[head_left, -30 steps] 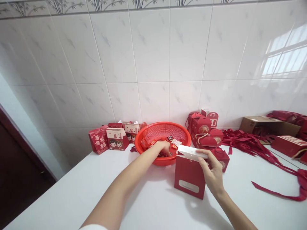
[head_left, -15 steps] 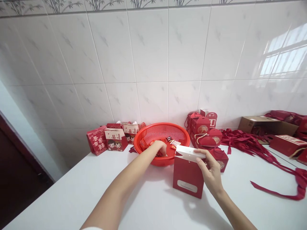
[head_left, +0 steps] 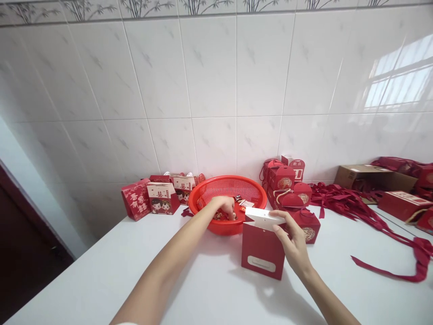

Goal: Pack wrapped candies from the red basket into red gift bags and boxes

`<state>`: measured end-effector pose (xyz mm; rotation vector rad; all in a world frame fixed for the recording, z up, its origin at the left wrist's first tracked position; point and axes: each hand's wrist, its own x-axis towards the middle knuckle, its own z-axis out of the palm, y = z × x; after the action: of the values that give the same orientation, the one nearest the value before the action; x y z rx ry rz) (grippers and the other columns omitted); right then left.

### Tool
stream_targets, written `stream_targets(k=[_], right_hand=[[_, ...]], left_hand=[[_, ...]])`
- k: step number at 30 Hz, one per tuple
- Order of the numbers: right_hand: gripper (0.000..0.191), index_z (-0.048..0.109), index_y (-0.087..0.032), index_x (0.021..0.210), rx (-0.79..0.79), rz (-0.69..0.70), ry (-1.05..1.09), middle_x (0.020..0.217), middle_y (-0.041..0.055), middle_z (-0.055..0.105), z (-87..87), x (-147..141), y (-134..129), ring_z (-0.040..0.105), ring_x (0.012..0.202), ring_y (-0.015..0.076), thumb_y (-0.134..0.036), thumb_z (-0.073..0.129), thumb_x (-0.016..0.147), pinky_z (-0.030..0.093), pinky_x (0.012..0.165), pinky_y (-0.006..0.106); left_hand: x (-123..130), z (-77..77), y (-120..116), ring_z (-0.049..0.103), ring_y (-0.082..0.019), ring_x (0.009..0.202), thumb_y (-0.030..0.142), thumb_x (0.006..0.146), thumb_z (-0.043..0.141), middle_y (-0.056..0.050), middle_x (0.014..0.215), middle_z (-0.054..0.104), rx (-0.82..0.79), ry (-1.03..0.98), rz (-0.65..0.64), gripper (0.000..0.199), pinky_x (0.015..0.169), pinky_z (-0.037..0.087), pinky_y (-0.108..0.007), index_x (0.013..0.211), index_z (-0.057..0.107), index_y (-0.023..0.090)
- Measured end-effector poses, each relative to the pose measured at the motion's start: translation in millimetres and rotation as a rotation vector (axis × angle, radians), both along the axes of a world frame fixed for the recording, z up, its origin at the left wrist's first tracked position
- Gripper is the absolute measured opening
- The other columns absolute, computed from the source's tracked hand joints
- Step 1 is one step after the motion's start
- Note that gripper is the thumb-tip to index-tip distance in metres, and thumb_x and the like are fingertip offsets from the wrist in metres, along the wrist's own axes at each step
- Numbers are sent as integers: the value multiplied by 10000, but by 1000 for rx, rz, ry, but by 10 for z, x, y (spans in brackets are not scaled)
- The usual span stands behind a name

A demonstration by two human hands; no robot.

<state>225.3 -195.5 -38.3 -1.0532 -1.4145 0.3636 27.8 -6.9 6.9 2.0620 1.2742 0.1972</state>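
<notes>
My left hand is inside the red plastic basket, fingers curled down among small wrapped pieces that look like candies. Whatever is between its fingertips is too small to make out. A dark red paper gift box stands upright on the table in front of the basket, its white-lined top flap raised and a pale oval window low on its front. The thumb and fingers of my right hand grip the box at its upper right edge.
Several printed gift boxes stand left of the basket. Stacked red boxes stand behind my right hand. Farther right lie dark red ribbons, an open cardboard box and another red box. A tiled wall closes off the back.
My left hand has shifted slightly within the basket, its fingers now more curled. My right hand still holds the gift box. The view has moved a little.
</notes>
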Motion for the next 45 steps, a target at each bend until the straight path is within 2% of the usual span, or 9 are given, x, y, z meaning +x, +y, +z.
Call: stream_targets(k=[3, 6, 11, 17, 21, 26, 33, 39, 45], right_hand=[[242, 633, -208, 1031, 11, 4, 3, 899, 27, 673, 1, -14, 4, 553, 632, 150, -372, 536, 882, 444, 577, 254], [246, 631, -210, 1047, -1, 13, 6, 897, 19, 667, -14, -18, 14, 539, 622, 141, -371, 533, 888, 443, 585, 250], [275, 623, -203, 1081, -27, 54, 22, 956, 40, 680, 0, -33, 19, 569, 668, 157, -382, 527, 895, 463, 606, 256], [279, 623, -212, 1099, -24, 93, 14, 1035, 51, 694, 34, -42, 12, 626, 781, 188, -389, 530, 905, 498, 667, 269], [266, 629, -220, 1096, -14, 105, 15, 1053, 55, 693, 34, -41, 17, 646, 820, 198, -392, 544, 912, 517, 694, 278], [251, 623, -230, 1106, 2, 126, 25, 1048, 53, 691, 47, -57, 14, 660, 870, 207, -393, 541, 934, 526, 740, 288], [266, 614, -230, 1135, 11, 120, 4, 1044, 42, 687, 31, -47, 27, 643, 830, 195, -385, 536, 934, 518, 707, 279], [284, 608, -238, 1158, 8, 110, 11, 1156, 64, 679, -17, -33, 46, 639, 1046, 247, -399, 537, 935, 525, 816, 315], [296, 596, -219, 1146, 6, 103, 32, 1084, 60, 701, -14, -46, 49, 661, 894, 219, -406, 542, 923, 538, 754, 304]], left_hand=[[-93, 158, -71, 510, -150, 491, 318, 404, 910, 32, 445, 518, 12, -142, 40, 375, 513, 365, -273, 473, 571, 174], [-160, 348, -190, 580, -165, 600, 531, 519, 851, -9, 599, 622, 12, -323, 60, 440, 574, 433, -276, 600, 626, 163], [-145, 685, -527, 646, -189, 756, 493, 583, 868, -89, 818, 712, -132, -672, -31, 465, 705, 499, -293, 826, 721, 125], [75, 961, -983, 512, -106, 589, 477, 661, 825, 13, 666, 601, 117, -383, -243, 358, 526, 357, -224, 719, 685, 153], [210, 962, -1109, 537, -119, 605, 477, 657, 817, 7, 717, 618, 250, -202, -354, 342, 510, 352, -220, 766, 709, 170], [252, 933, -1163, 610, -151, 660, 524, 768, 707, -28, 778, 690, 227, -206, -403, 356, 544, 411, -224, 838, 740, 177], [273, 902, -1199, 618, -139, 645, 326, 784, 692, -31, 792, 703, 207, -287, -443, 191, 542, 418, -218, 862, 752, 162], [394, 883, -1321, 590, -139, 717, 434, 902, 576, -29, 787, 648, 178, -489, -369, 324, 619, 450, -220, 828, 705, 146], [552, 669, -1276, 604, -143, 759, 471, 916, 550, -31, 813, 664, 220, -664, -242, 352, 678, 470, -230, 871, 685, 148]])
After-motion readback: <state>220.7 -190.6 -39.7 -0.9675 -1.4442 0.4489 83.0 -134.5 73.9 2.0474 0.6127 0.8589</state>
